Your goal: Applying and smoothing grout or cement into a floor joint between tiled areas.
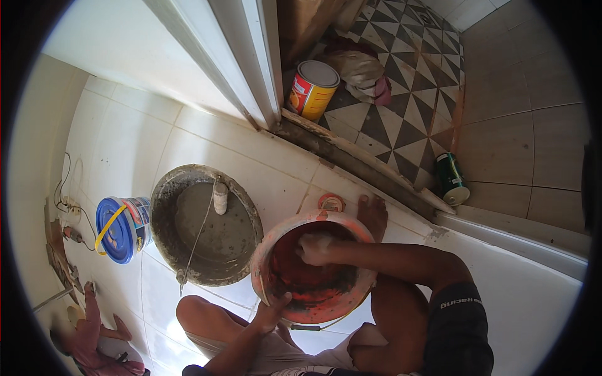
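Across the lower centre of the frame, a bucket (pixel 342 305) stands between the person's bent legs, its red-stained mouth turned toward the camera — a position that seems to leave its inside easy to see and reach. The left hand (pixel 273 313) clasps the rim at lower left, thumb laid over the edge, probably to steady the bucket against the other arm. The right hand (pixel 315 249) reaches inside, coated pale, its fingers curled; whether they pinch anything, I cannot tell. The bucket's wire handle hangs below the rim, clear of both hands.

Left of centre, just beside the bucket, a basin (pixel 164 213) holds a grey mix, near enough for a short reach. Its wire lies across the mouth, the grip (pixel 220 199) showing over the mix. Beside the basin's left edge sits a tub (pixel 118 232), its blue lid on — presumably to cover what is inside. At upper centre, past the sill, a paint can (pixel 313 91) stands near a crumpled cloth (pixel 364 72).
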### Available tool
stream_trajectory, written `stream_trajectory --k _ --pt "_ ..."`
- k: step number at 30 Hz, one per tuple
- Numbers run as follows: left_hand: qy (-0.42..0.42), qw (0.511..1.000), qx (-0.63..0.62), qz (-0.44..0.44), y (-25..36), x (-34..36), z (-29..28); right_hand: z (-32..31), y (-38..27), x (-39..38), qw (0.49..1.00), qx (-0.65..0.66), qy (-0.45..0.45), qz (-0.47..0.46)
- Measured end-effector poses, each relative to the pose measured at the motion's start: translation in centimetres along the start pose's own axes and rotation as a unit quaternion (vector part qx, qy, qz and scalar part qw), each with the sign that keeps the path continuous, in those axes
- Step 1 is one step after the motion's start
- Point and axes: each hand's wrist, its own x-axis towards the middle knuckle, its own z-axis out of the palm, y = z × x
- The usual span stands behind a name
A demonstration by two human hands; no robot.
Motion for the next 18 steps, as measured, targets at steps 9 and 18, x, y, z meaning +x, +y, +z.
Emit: stream_trajectory --k 9,18 --pt "-0.011 1.000 -0.003 0.004 1.7 -0.9 0.8 -12.5 -3.0 -10.5 0.776 0.617 -0.088 -0.094" --pt "-0.001 0.998 0.049 -0.024 2.5 -1.2 1.0 -21.5 -0.9 6.4 0.877 0.368 0.291 -0.104"
